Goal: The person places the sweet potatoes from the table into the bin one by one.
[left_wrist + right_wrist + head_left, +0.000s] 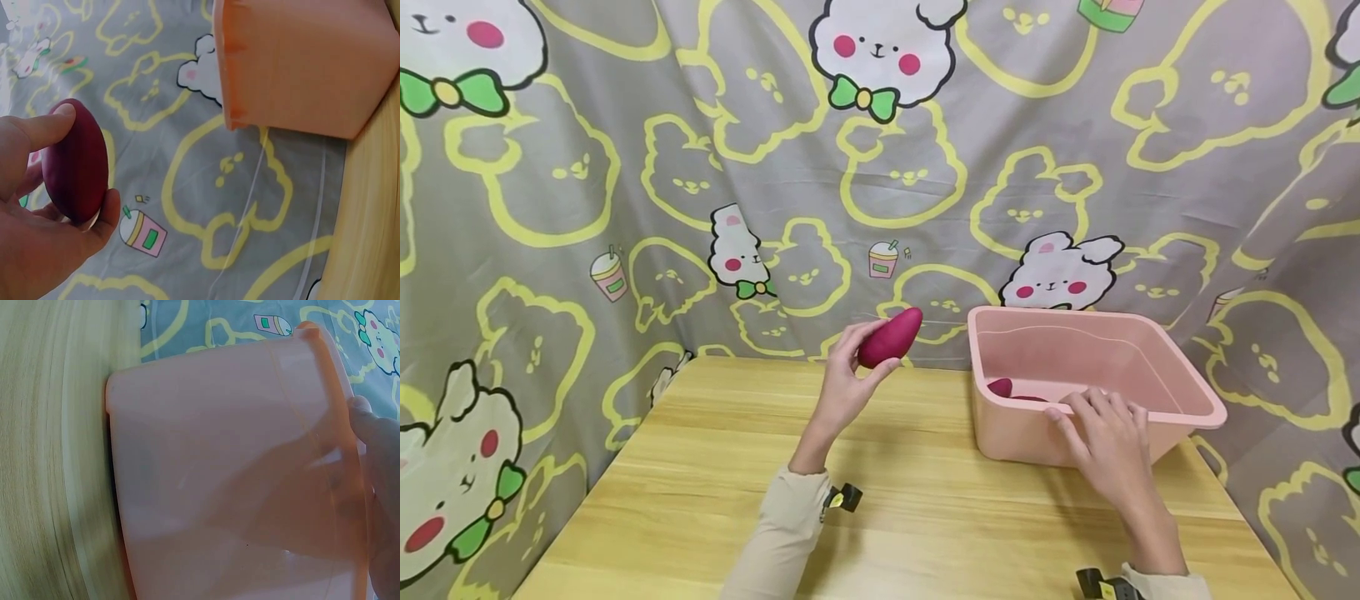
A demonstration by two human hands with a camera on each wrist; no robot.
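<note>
My left hand (844,385) holds a purple-red sweet potato (891,337) above the back of the table, pinched between thumb and fingers. In the left wrist view the same sweet potato (76,161) shows its smooth, dark, oval side. To the right stands a pink plastic bin (1037,429), wide open at the top. My right hand (1108,446) grips its near rim, fingers bent over the edge. Inside the bin lies a purple-red piece (1000,387) of similar look, with another dark red bit beside it, partly hidden by the near wall.
The bin rests on a light wooden table (700,467), near its back right. Behind and on both sides hangs a grey curtain (917,242) with cartoon prints, close to the table's edges. Each wrist carries a small black camera.
</note>
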